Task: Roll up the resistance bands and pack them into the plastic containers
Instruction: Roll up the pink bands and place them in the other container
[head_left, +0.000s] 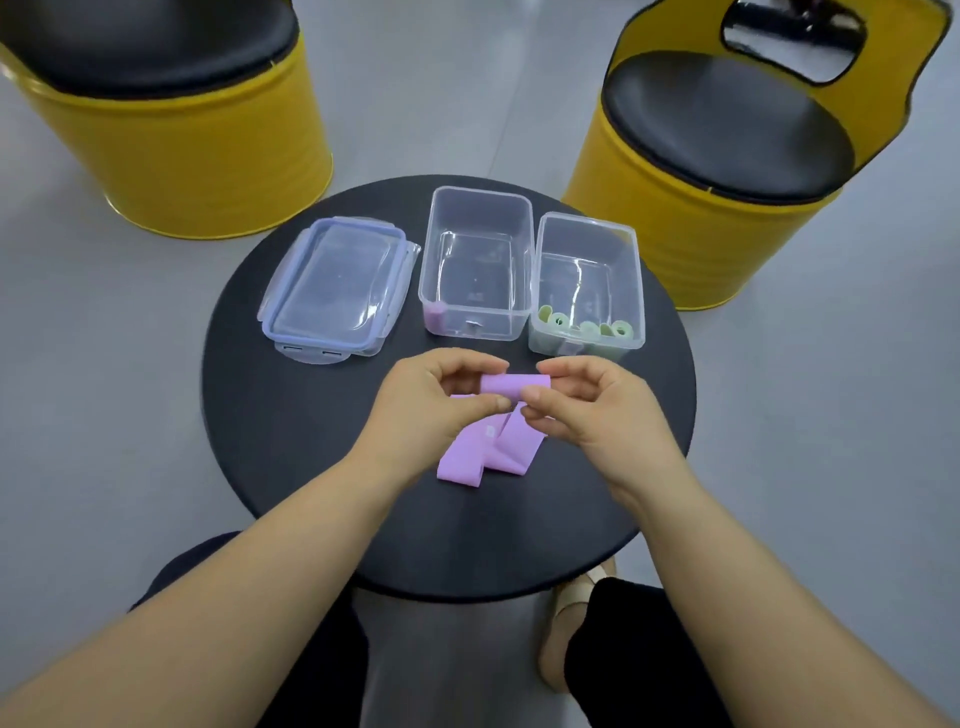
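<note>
Purple resistance band (491, 452), partly rolled. Rolled end (514, 385) pinched between thumb and fingers of left hand (431, 397) and right hand (589, 408), both curled round it, held above the table (291, 426). Loose tail draped below the hands toward the body, folded over itself, lying on the tabletop.

Just beyond the left hand's fingertips: open clear container (480, 192) with one purple roll (435, 315) in its near left corner. Beyond the right hand: second clear container (587, 221) with several green rolls (589, 328) along the near wall. Further out past the left hand: stacked lids (332, 286), blue-sealed one on top.

Risks, as judged:
- folded tail feeding in crooked, giving a coned roll
- slack pinch letting the elastic spring open
- same on release into the container, unless wedged against a wall or the neighbouring roll

Small pale tag (489, 430) on the tail, too small to read. No legible writing elsewhere.
</note>
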